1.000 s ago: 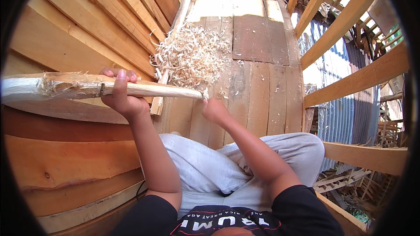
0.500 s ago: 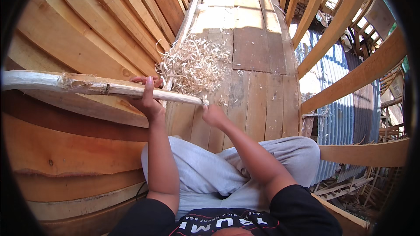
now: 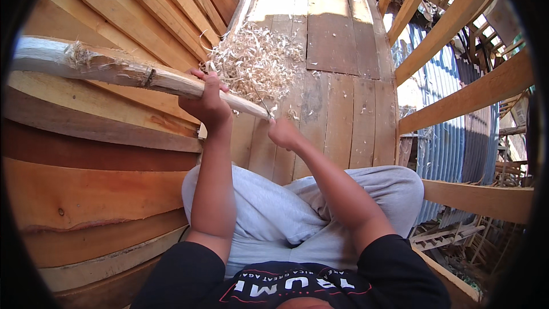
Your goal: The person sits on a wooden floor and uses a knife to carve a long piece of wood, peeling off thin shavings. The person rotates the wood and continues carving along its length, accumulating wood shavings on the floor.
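Note:
A long, partly peeled wooden pole (image 3: 123,70) slants from the far left down toward the middle, with rough bark left around a dark knot. My left hand (image 3: 210,103) is wrapped round it from below, near its thinner right end. At that end, my right hand (image 3: 284,135) is closed on a knife whose thin dark blade (image 3: 266,107) crosses the pale, shaved wood. The knife's handle is hidden in the fist. Just beyond the pole's tip lies a heap of curled wood shavings (image 3: 257,60).
Bowed plank walling (image 3: 103,186) rises close on my left. Spaced wooden slats (image 3: 463,100) line the right, with corrugated metal sheets (image 3: 446,154) below them. My crossed legs (image 3: 263,212) rest on the plank floor (image 3: 343,120), where a flat board (image 3: 333,48) lies farther ahead.
The pole's right end has dipped and come nearer my right hand's side, its left part rising in view. My left hand has shifted slightly right. The knife blade now shows across the tip.

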{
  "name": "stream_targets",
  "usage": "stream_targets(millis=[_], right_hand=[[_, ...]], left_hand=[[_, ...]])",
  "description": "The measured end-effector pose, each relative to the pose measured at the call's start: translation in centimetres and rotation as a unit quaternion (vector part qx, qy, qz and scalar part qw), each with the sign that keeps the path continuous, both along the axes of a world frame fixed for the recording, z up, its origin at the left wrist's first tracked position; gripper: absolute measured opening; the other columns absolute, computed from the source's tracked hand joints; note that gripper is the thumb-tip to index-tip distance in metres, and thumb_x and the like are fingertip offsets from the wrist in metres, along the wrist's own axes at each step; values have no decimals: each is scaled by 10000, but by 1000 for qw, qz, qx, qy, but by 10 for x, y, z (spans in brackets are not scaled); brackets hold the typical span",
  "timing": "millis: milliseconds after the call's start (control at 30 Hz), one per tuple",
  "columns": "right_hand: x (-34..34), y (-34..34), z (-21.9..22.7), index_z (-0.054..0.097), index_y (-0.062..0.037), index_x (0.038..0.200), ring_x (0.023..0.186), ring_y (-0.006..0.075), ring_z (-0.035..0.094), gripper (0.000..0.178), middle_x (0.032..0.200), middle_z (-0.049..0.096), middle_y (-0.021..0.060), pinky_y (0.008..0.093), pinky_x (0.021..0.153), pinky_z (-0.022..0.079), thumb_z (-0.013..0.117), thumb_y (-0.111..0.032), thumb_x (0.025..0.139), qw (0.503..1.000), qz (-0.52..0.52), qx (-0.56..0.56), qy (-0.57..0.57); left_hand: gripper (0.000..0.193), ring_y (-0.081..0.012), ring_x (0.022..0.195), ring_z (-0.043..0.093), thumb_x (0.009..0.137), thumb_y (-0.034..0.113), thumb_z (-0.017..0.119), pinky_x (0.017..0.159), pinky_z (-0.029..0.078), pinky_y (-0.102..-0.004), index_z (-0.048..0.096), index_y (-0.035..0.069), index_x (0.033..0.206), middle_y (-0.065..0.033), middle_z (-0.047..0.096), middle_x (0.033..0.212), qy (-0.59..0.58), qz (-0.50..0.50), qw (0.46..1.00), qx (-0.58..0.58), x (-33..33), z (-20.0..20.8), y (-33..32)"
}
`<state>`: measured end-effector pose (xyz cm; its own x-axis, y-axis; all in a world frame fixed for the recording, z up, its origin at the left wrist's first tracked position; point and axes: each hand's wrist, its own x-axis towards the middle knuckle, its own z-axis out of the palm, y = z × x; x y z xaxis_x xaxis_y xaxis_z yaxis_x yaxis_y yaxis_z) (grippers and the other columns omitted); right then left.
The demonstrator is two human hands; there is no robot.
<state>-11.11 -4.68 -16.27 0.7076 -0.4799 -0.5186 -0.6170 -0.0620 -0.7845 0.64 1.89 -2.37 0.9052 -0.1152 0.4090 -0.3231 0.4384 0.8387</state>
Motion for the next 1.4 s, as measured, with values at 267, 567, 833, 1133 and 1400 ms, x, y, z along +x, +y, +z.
stream_targets(millis=[267,567,833,1133,1400], right_hand=[[-5,10,14,611,149,904,841,505,615,454,885,614,381,497,814,496,387,-239,977,993,39,-108,-3],[-11,1,46,563,158,861,504,326,599,415,695,601,248,452,483,499,404,-215,949,987,144,-61,29],[-11,-1,29,571,167,859,488,329,600,358,664,594,247,437,441,484,448,-168,890,996,40,-6,75],[-4,5,14,583,173,859,537,351,632,334,726,622,271,454,467,511,458,-137,865,984,128,-92,88],[-12,6,13,575,171,841,537,351,636,304,703,619,275,453,458,512,448,-104,826,993,86,-25,82]], left_hand=[[164,-148,472,509,743,-5,619,471,464,-277,501,8,855,-74,523,670,62,33,997,-12,2,3,1],[137,-161,476,504,722,8,580,475,438,-278,505,-1,837,-82,519,678,56,61,996,-15,16,1,9],[169,-161,467,485,699,-2,549,483,433,-287,487,10,856,-59,469,587,12,39,999,12,0,3,-1],[116,-143,464,521,747,-12,540,473,467,-280,480,-7,846,-68,521,604,-6,36,999,10,-4,3,5],[96,-138,466,516,762,-7,540,491,457,-265,476,-9,833,-57,505,563,-57,17,998,34,-9,-2,7]])
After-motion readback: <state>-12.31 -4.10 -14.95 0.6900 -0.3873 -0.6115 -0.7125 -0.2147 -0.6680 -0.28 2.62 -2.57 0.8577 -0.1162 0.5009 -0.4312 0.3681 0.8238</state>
